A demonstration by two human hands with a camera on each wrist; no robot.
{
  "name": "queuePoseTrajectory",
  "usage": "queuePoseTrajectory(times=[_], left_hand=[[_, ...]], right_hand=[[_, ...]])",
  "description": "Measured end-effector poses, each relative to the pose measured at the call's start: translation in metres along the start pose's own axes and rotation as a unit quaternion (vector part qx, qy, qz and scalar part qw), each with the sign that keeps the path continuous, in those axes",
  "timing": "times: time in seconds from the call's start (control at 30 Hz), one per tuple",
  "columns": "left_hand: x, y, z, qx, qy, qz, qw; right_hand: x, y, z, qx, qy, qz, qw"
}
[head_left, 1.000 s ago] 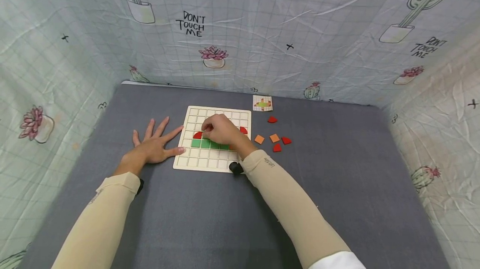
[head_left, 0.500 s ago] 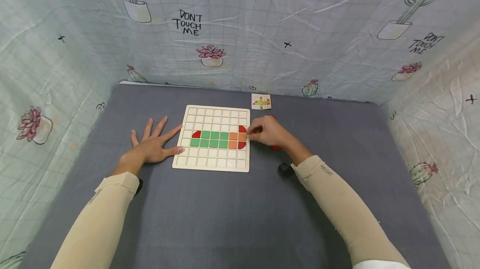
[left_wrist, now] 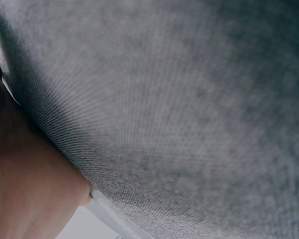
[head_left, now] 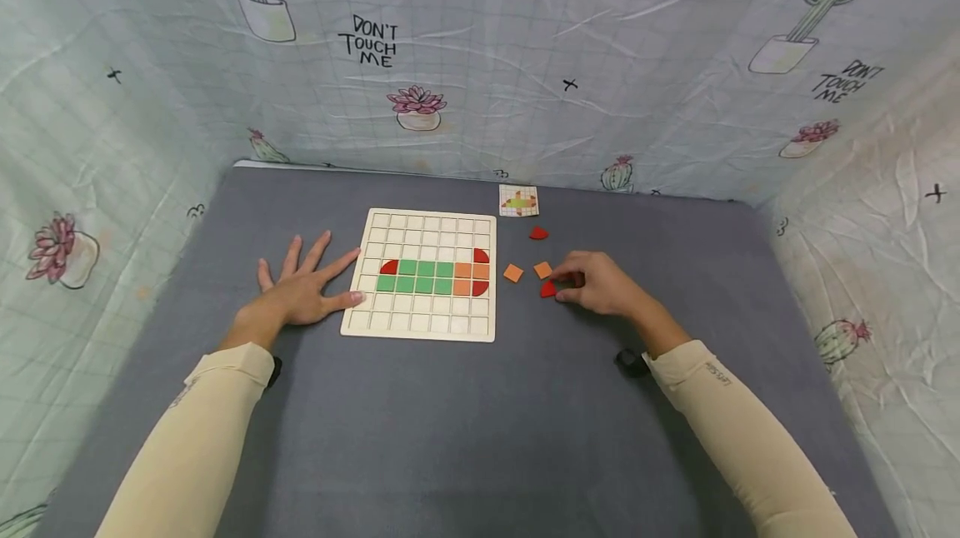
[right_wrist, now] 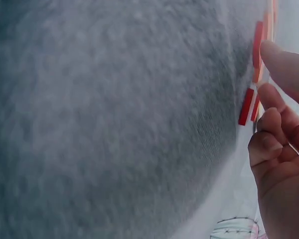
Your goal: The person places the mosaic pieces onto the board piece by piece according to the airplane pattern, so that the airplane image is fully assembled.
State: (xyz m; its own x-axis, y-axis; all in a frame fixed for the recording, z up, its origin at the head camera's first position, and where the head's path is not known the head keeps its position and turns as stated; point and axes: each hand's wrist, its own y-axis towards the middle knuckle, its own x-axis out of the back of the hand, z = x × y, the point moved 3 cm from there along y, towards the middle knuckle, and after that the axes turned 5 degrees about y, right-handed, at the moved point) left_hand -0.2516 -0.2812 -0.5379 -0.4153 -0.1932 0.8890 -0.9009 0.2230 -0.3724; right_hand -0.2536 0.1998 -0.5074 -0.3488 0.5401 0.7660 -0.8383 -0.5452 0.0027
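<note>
My left hand (head_left: 303, 292) lies spread on the table, its index fingertip and thumb touching the left edge of a pale gridded board (head_left: 420, 326). Green square tiles (head_left: 424, 268), orange square tiles (head_left: 463, 270) and red quarter-round tiles (head_left: 481, 288) fill a band across the board. My right hand (head_left: 603, 284) hovers right of the board beside a loose red quarter-round tile (head_left: 548, 290). In the right wrist view its thumb and index finger stand apart, close to red tiles (right_wrist: 246, 107), with no tile seen pinched. Part of the loose group is hidden by the fingers.
Two loose orange square tiles (head_left: 513, 272) lie between the board and my right hand. Behind them are another red tile (head_left: 538, 233) and a small pattern card (head_left: 519, 201). A printed cloth (head_left: 480, 105) hangs around the grey table (head_left: 420, 438).
My right hand has moved from over the board, past its right edge, to the loose tiles on the right. The left hand has stayed spread at the board's edge.
</note>
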Motion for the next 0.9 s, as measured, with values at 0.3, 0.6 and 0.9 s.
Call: queuePoseTrajectory(times=[0.3, 0.6, 0.9], left_hand=[[-0.0018, 0.0005, -0.0005, -0.006, -0.006, -0.002, 1.0], [0.0, -0.0007, 0.0005, -0.005, -0.003, 0.001, 1.0], [0.0052, -0.0054, -0.0073, 0.001, 0.014, 0.01, 0.9998]], right_hand=[[-0.0047, 0.0045, 0.005, -0.015, -0.043, 0.024, 0.9987], [-0.0044, 0.0097, 0.0062, -0.013, -0.065, 0.033, 0.9972], [-0.0058, 0.0097, 0.0092, -0.007, -0.062, 0.017, 0.9979]])
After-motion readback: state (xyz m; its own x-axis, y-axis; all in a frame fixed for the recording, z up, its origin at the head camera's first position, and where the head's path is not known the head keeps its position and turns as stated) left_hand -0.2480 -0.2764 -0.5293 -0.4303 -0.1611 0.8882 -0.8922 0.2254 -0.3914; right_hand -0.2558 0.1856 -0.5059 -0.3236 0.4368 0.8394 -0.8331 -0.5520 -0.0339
